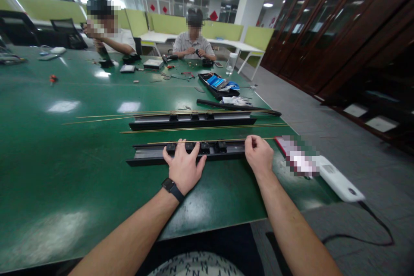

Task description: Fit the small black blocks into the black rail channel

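Note:
In front of me lies a long black rail (150,155) with a grey channel and several small black blocks (221,146) set in it. My left hand (185,166), a dark watch on its wrist, rests over the rail with fingers spread, fingertips touching the blocks and the far edge. At the rail's right end my right hand (259,154) is closed in a pinch on a thin brass-coloured rod (237,140), which runs leftward along the rail's far side. Its fingertips are partly hidden. Behind lies a second black rail (194,125) with similar blocks.
More thin rods (200,129) lie across the green table (80,159). A black bar (239,107), gloves (236,100) and a black tray (210,88) sit farther back. To the right are a blurred phone (296,155) and a white power strip (339,179). Two people sit across.

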The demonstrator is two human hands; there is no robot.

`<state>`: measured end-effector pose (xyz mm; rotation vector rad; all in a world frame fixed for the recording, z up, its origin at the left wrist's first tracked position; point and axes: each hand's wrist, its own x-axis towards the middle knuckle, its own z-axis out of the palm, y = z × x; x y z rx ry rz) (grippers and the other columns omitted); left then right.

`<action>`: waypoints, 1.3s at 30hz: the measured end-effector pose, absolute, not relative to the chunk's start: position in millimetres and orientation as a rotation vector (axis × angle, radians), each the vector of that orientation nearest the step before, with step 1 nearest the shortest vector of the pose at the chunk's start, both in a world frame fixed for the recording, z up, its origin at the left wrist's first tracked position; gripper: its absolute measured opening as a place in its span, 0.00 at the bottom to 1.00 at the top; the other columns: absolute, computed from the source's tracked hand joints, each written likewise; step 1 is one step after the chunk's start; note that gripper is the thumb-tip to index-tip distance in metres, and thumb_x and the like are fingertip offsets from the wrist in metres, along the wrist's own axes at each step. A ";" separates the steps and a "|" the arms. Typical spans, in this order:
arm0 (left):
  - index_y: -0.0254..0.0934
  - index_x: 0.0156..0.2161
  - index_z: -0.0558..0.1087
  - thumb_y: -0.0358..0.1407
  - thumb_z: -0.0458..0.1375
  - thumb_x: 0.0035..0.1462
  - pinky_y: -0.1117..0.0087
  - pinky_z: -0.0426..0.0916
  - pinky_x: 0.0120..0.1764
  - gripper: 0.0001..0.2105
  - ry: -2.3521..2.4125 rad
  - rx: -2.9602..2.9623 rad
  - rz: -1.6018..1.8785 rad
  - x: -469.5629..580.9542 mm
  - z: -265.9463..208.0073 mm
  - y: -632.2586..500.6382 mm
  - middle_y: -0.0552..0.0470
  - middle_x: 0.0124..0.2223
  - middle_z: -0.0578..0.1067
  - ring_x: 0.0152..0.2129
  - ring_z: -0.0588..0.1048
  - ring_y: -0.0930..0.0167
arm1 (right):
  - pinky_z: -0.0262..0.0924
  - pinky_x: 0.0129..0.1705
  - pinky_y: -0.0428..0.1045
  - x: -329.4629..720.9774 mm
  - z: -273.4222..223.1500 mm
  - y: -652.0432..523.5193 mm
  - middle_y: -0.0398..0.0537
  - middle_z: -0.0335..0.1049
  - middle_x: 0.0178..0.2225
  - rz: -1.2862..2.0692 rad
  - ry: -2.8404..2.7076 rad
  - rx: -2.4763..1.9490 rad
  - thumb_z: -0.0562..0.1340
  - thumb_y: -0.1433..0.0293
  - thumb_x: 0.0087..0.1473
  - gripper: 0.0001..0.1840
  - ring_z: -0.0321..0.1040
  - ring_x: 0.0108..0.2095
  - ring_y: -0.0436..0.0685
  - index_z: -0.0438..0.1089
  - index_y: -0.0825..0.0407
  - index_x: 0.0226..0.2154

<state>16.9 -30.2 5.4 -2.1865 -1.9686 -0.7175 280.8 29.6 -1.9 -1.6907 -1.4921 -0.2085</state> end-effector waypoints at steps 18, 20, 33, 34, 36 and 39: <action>0.48 0.64 0.74 0.48 0.55 0.69 0.29 0.46 0.64 0.22 -1.974 -2.180 -0.720 17.5 4.8 -30.3 0.28 0.66 0.69 0.68 0.64 0.49 | 0.64 0.47 0.53 279.3 -3.8 26.7 0.53 0.81 0.35 -0.150 -1.523 -1.682 0.55 0.56 0.65 0.21 0.74 0.37 0.60 0.79 0.51 0.38; 0.48 0.64 0.74 0.49 0.55 0.69 0.30 0.46 0.64 0.22 -1.978 -2.180 -0.711 17.6 4.8 -30.1 0.29 0.66 0.69 0.68 0.64 0.49 | 0.65 0.48 0.53 276.2 -3.6 25.4 0.53 0.81 0.36 -0.158 -1.560 -1.643 0.55 0.56 0.65 0.21 0.74 0.37 0.60 0.79 0.51 0.39; 0.48 0.64 0.74 0.49 0.54 0.69 0.30 0.45 0.65 0.23 -1.984 -2.177 -0.698 17.7 4.6 -30.2 0.29 0.67 0.68 0.68 0.63 0.49 | 0.65 0.49 0.54 274.6 0.0 22.7 0.53 0.80 0.35 -0.134 -1.565 -1.648 0.54 0.56 0.65 0.21 0.74 0.38 0.60 0.78 0.50 0.38; 0.48 0.64 0.74 0.49 0.54 0.69 0.30 0.45 0.65 0.23 -1.982 -2.177 -0.700 17.7 4.6 -30.2 0.29 0.67 0.68 0.68 0.63 0.49 | 0.65 0.49 0.54 274.0 0.2 22.4 0.52 0.80 0.35 -0.131 -1.585 -1.639 0.54 0.56 0.65 0.20 0.74 0.38 0.60 0.78 0.50 0.38; 0.48 0.64 0.74 0.49 0.54 0.69 0.30 0.45 0.64 0.23 -1.976 -2.176 -0.703 17.7 4.6 -30.3 0.29 0.67 0.68 0.68 0.63 0.49 | 0.65 0.49 0.54 271.3 0.6 21.2 0.51 0.80 0.35 -0.119 -1.639 -1.594 0.55 0.57 0.65 0.19 0.74 0.38 0.59 0.78 0.50 0.39; 0.47 0.64 0.74 0.49 0.54 0.69 0.30 0.46 0.64 0.22 -1.973 -2.178 -0.701 17.4 4.5 -30.4 0.28 0.67 0.68 0.68 0.63 0.49 | 0.66 0.50 0.54 267.0 0.5 19.8 0.51 0.80 0.35 -0.096 -1.694 -1.526 0.57 0.56 0.65 0.19 0.75 0.38 0.59 0.79 0.50 0.42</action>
